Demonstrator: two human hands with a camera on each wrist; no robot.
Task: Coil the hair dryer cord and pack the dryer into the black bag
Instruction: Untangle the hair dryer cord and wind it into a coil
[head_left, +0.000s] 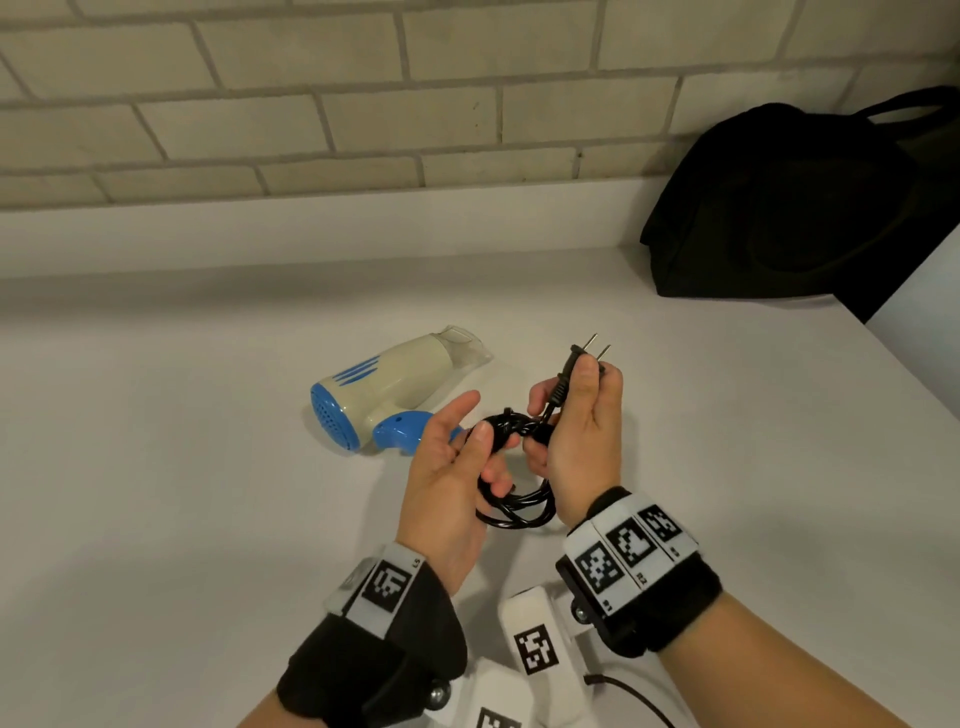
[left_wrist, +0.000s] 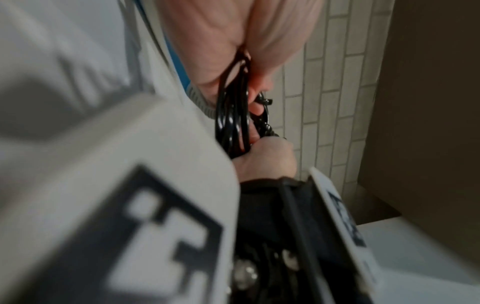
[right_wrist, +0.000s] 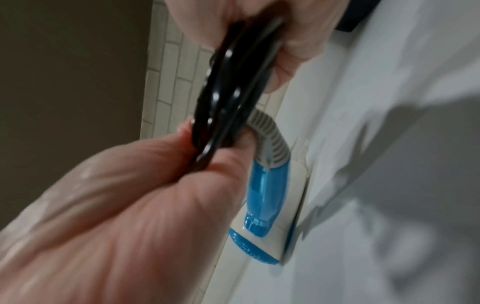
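Observation:
A cream and blue hair dryer (head_left: 387, 387) lies on its side on the white counter, its blue handle (right_wrist: 262, 197) pointing toward me. Its black cord (head_left: 519, 506) is gathered in several loops held above the counter between both hands. My left hand (head_left: 457, 467) pinches the loops between thumb and fingers. My right hand (head_left: 576, 421) grips the other side of the bundle and holds the plug (head_left: 582, 358) with its two prongs pointing up. The coil shows close up in the left wrist view (left_wrist: 233, 115) and in the right wrist view (right_wrist: 231, 86). The black bag (head_left: 795, 208) sits at the back right against the wall.
A white counter (head_left: 182, 493) runs to a pale brick wall (head_left: 311, 104). The counter's right edge (head_left: 883, 322) falls away just beyond the bag. Tagged wrist bands (head_left: 628, 551) sit on both forearms.

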